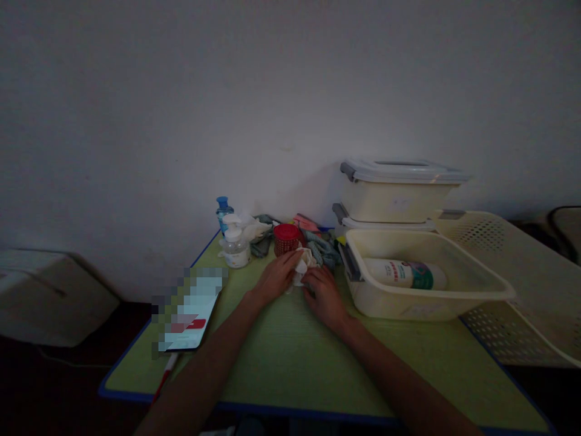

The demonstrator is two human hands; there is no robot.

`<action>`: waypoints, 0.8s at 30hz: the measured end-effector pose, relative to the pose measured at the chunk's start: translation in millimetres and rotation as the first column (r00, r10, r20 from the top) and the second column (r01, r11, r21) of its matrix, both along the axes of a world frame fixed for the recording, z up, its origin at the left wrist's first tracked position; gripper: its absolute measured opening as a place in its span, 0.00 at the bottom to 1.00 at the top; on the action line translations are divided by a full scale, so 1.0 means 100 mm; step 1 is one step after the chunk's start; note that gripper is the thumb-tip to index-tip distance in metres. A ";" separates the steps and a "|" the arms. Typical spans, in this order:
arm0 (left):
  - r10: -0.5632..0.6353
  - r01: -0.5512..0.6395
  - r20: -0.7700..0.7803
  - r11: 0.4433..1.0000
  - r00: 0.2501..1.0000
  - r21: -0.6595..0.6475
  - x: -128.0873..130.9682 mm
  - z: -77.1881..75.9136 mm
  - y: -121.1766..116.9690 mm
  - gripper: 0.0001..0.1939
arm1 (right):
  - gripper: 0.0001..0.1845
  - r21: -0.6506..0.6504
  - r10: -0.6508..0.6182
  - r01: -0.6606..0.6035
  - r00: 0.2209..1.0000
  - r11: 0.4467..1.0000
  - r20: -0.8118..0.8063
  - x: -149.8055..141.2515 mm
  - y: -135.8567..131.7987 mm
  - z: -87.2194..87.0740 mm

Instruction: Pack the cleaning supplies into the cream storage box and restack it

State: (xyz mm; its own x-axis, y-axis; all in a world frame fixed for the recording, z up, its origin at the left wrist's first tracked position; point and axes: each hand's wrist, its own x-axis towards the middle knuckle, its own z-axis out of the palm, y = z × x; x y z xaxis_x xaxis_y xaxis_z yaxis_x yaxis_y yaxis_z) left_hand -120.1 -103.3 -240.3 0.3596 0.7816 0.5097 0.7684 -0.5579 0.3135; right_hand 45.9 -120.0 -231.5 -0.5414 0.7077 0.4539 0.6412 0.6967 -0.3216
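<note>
Cloth (307,259) in hands (324,297), bottle (385,272) in tub (408,306)

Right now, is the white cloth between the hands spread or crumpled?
Crumpled: the cloth shows uneven folds, bunched up between the left hand and the right hand.

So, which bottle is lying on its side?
The green-labelled white bottle inside the lidless cream bin; the blue-capped bottle and clear pump bottle stand upright.

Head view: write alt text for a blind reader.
Left hand and right hand touch a crumpled whitish item over a green table, near a red-topped container. A pump bottle stands at left; at right, an open cream bin holds a white bottle.
</note>
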 end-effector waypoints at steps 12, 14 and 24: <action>0.154 -0.179 -0.138 0.965 0.978 -0.191 0.01 0.07 -0.04 0.15 | 0.08 -0.001 0.013 -0.013 1.000 1.000 0.018 0.00 -0.02 -0.01; 0.206 -0.233 -0.143 0.948 0.968 -0.215 0.01 0.08 -0.04 0.11 | 0.08 -0.005 0.016 -0.016 1.000 1.000 0.022 0.00 -0.02 -0.01; 0.384 -0.393 -0.082 0.892 0.919 -0.222 -0.01 0.07 -0.01 0.03 | 0.11 0.027 0.069 -0.067 0.993 0.997 -0.097 -0.02 -0.02 -0.01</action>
